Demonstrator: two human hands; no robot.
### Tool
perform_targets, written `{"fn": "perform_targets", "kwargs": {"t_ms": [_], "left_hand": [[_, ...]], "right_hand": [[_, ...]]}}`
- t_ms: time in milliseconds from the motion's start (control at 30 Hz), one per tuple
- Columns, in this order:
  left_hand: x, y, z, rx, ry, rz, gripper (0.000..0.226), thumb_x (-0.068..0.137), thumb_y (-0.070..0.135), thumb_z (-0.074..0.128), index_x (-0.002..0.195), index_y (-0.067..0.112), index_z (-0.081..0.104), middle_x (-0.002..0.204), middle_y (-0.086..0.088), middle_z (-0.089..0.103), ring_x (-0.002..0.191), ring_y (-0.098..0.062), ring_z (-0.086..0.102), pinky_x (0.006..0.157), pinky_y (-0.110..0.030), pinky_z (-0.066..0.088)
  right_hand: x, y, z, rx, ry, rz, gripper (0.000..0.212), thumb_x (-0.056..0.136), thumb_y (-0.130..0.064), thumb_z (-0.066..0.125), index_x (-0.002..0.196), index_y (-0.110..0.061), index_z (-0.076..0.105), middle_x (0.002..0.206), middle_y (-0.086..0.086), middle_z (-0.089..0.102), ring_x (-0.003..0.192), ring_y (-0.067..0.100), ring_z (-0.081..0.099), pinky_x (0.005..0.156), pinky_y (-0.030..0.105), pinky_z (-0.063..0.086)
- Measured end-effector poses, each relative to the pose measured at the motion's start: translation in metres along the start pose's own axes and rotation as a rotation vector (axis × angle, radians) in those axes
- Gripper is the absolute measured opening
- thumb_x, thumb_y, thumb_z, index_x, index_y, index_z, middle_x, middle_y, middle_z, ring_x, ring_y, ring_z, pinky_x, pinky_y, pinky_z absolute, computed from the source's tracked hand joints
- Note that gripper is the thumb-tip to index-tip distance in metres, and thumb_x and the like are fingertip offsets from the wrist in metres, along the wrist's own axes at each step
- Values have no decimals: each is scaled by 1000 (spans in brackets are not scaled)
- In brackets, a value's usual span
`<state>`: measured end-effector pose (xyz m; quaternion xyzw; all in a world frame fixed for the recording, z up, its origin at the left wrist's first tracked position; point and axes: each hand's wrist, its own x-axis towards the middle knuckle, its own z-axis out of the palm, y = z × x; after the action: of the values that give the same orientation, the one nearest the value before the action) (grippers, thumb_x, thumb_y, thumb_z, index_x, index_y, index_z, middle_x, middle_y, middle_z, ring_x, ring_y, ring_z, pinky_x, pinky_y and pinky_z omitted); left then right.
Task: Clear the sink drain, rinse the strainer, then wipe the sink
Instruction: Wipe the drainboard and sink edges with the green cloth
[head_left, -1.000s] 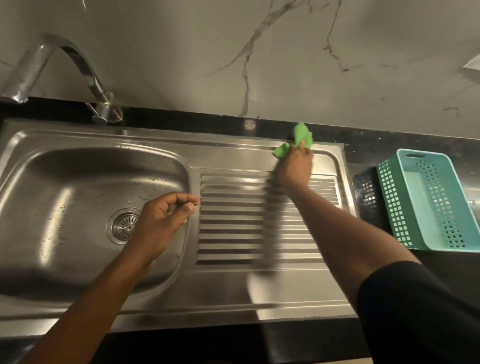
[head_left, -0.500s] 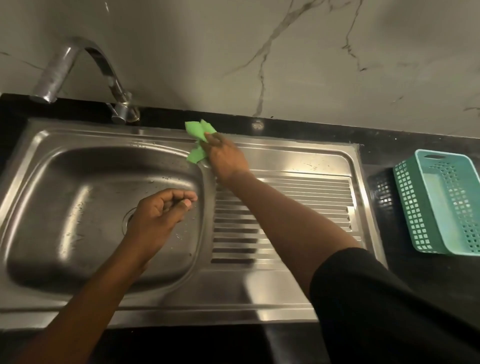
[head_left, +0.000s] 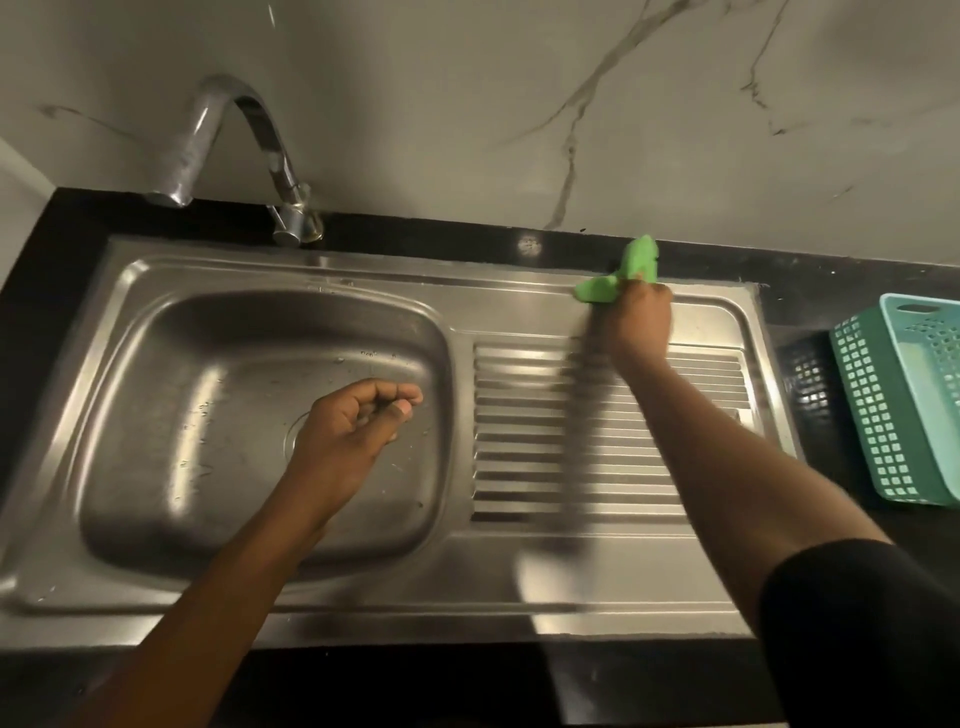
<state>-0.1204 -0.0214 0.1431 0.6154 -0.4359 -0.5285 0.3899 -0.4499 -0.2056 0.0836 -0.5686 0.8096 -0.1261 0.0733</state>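
Note:
A stainless steel sink (head_left: 156, 415) with a ribbed drainboard (head_left: 524, 457) on its right fills the view. My right hand (head_left: 636, 325) presses a green cloth (head_left: 626, 270) on the flat back strip of the drainboard, near its far right corner. My left hand (head_left: 353, 431) hovers over the basin with fingers curled loosely and nothing visible in them. It covers most of the drain strainer (head_left: 293, 441), of which only the left rim shows. Water droplets dot the basin floor.
A chrome faucet (head_left: 244, 150) arches over the back left of the basin. A teal perforated basket (head_left: 893, 400) stands on the black counter (head_left: 810, 306) right of the sink. A marble wall rises behind.
My right hand swept the green cloth along the back strip from the drainboard's far side to the basin's corner and back to the right. My left hand stayed over the drain.

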Motion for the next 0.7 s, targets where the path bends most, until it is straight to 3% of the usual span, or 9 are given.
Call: {"fn": "perform_targets", "kwargs": {"t_ms": [133,233,367,467,600,667,700], "left_hand": [[-2,-6,-11,-10,2,-4,20,103,14,66,111,26,80,111,11,82,108,-5,76,88,-21,60],[-1,-14,-23,-13,29,-12,23,102,14,67,108,32,81,110,12,83,107,-6,77,88,-27,57],[-2,-24,-41,-20,57,-9,25,103,18,66,108,37,81,114,12,82,109,-9,77,89,-31,57],[-3,-29,-43,-32,58,-21,24,102,16,67,107,35,82,112,8,83,107,-8,78,86,-28,56],[-3,-27,-32,-48,36,-31,24,102,11,66,104,29,82,111,7,83,106,-9,78,85,-28,56],[-4,-24,-26,-46,29,-24,23,102,10,66,106,27,81,111,7,83,106,-9,78,86,-28,56],[-5,-22,-24,-41,22,-19,22,102,10,66,107,26,81,111,6,83,105,-9,78,86,-29,57]], "right_hand": [[-53,-106,39,80,-59,-304,28,104,-7,48,125,-2,65,124,19,63,116,32,58,85,20,40],[-85,-189,50,93,-149,-511,33,101,-5,56,132,-5,67,126,19,69,128,33,57,105,38,50],[-109,-238,49,21,-266,-711,38,96,-15,72,133,-11,66,129,13,66,121,25,63,104,39,55],[-100,-217,44,-92,-223,-872,46,97,-21,70,142,-17,62,141,12,60,134,27,55,114,40,47],[-70,-135,24,-104,-258,-801,42,103,-28,58,145,-20,61,143,11,59,129,27,60,111,37,47],[-55,-80,11,-131,-193,-709,45,99,-23,63,144,-20,62,141,10,62,120,24,63,103,25,49],[-47,-51,4,-123,-171,-623,44,99,-20,63,143,-19,63,139,8,64,117,19,63,96,11,48]]}}
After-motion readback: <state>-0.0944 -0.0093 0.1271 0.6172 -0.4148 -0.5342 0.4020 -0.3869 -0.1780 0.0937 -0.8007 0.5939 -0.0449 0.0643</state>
